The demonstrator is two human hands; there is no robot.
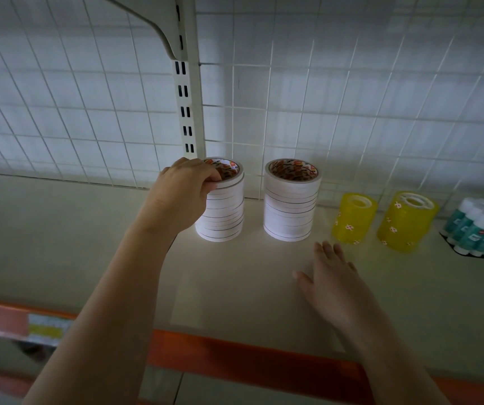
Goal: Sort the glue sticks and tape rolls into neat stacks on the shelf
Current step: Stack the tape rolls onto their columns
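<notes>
Two stacks of thin white tape rolls stand near the back of the shelf (234,287). My left hand (182,194) grips the top rolls of the left white stack (226,217), fingers curled over its rim. The right white stack (290,206) stands apart beside it. My right hand (331,276) hovers flat, fingers straight, over the shelf in front of that stack, holding nothing. Two stacks of yellow tape rolls (353,219) (405,222) follow to the right. A pack of glue sticks (480,229) with white caps lies at the far right.
A white wire grid (322,112) backs the shelf, with a slotted upright post (186,112) and a bracket above. An orange strip (249,355) with price labels runs along the shelf's front edge.
</notes>
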